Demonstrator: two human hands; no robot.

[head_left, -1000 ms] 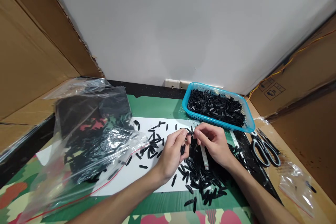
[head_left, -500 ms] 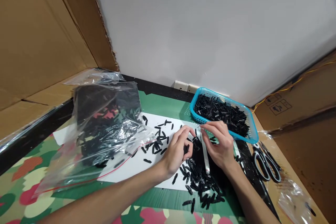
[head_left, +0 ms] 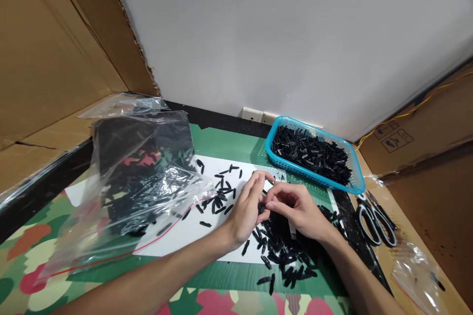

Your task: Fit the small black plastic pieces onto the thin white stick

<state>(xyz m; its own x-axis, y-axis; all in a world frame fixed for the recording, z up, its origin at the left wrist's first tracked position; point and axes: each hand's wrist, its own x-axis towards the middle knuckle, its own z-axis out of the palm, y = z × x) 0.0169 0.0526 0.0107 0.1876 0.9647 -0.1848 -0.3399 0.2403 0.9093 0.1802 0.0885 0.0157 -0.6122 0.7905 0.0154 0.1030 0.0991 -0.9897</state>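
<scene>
My left hand (head_left: 248, 205) is curled around small black strip-shaped pieces (head_left: 261, 208), partly hidden by its fingers. Against it, my right hand (head_left: 297, 209) has its thumb and fingers drawn together in a pinch at the left fingertips. What the right fingertips hold is too small and covered to make out. Below both hands lies a heap of loose black pieces (head_left: 275, 248). More black pieces (head_left: 220, 200) are scattered on a white sheet (head_left: 236, 226) left of the hands.
A blue basket (head_left: 271, 150) full of black pieces (head_left: 312, 152) stands behind the right hand. Scissors (head_left: 375, 224) lie to the right, near a small clear bag (head_left: 419, 275). A large clear zip bag (head_left: 148, 197) covers the left side. Cardboard (head_left: 48, 49) and a wall (head_left: 258, 34) enclose the table.
My right hand has moved left from the pale strip on the heap to meet my left hand, its fingers closing into a pinch. The left hand has stayed nearly in place.
</scene>
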